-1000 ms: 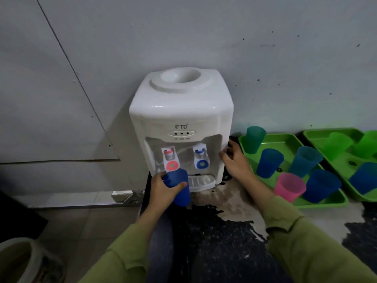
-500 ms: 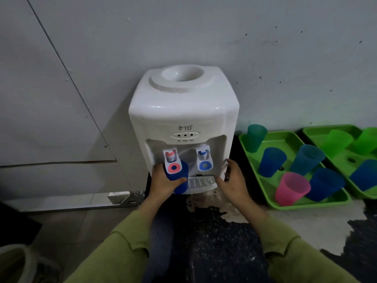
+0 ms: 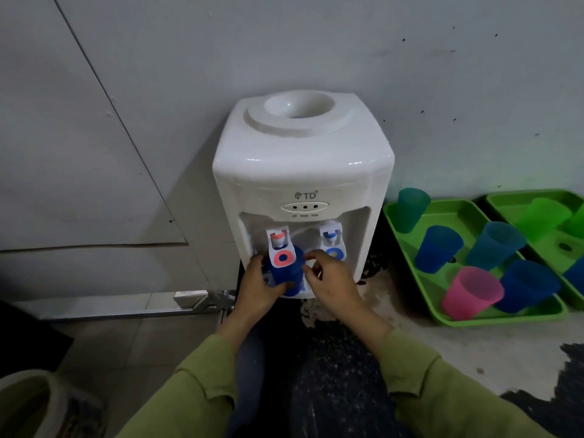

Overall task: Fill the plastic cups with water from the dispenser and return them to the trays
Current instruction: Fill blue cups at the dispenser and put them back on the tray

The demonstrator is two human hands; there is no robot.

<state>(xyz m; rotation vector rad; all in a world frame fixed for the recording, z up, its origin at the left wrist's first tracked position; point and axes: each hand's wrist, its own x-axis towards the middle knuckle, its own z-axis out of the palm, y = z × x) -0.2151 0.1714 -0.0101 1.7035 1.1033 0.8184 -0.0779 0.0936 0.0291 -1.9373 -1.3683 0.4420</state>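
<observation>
The left grip (image 3: 262,286), a bare hand in an olive-green sleeve (image 3: 202,390), is curled round a blue cup (image 3: 286,275) and holds it upright under the red tap (image 3: 279,248) of the white water dispenser (image 3: 303,165), the thumb lying across the cup's near side. The tap's red-ringed lever hangs in front of the cup's upper part, so its rim is mostly hidden. The right grip (image 3: 331,282) sits just beside the cup on its right, below the blue tap (image 3: 331,238), with the fingers half curled and the forefinger reaching towards the cup's edge; whether it touches or pinches the cup I cannot tell. The dispenser stands against a grey wall on a worn, dark speckled counter (image 3: 474,352). To its right lies a green tray (image 3: 493,317) carrying a teal cup (image 3: 410,213) at the back corner, a pink cup (image 3: 471,292) at the front and several blue cups (image 3: 437,252) between and beside them. A second green tray (image 3: 505,197) lies just beyond, partly cut off by the frame edge, with a green cup (image 3: 543,216) in it.
</observation>
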